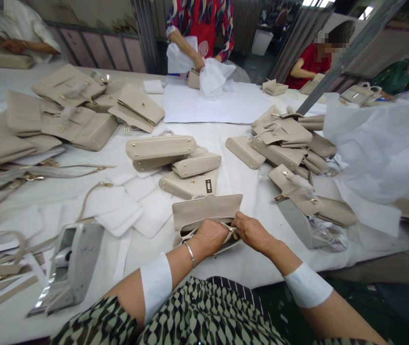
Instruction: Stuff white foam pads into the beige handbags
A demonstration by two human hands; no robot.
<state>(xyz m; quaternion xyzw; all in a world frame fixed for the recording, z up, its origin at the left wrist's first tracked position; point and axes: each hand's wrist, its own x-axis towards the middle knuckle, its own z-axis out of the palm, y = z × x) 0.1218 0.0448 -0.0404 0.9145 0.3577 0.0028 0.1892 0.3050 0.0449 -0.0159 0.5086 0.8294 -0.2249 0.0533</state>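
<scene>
A beige handbag (pixel 204 211) lies open on the white table (pixel 226 268) just in front of me, its flap thrown back. My left hand (pixel 210 235) is curled into the bag's mouth, gripping its rim. Beside it, my right hand (pixel 251 232) pinches a small gold clasp at the bag's opening. A silver bangle circles my left wrist, and both forearms wear white sleeve cuffs.
More beige handbags are stacked behind (pixel 176 158), at the right (pixel 287 143) and at the far left (pixel 71 110). A tape dispenser (pixel 71 268) stands at the near left among straps and white pads. White wrapping paper (pixel 377 148) piles up on the right. Other people work across the table.
</scene>
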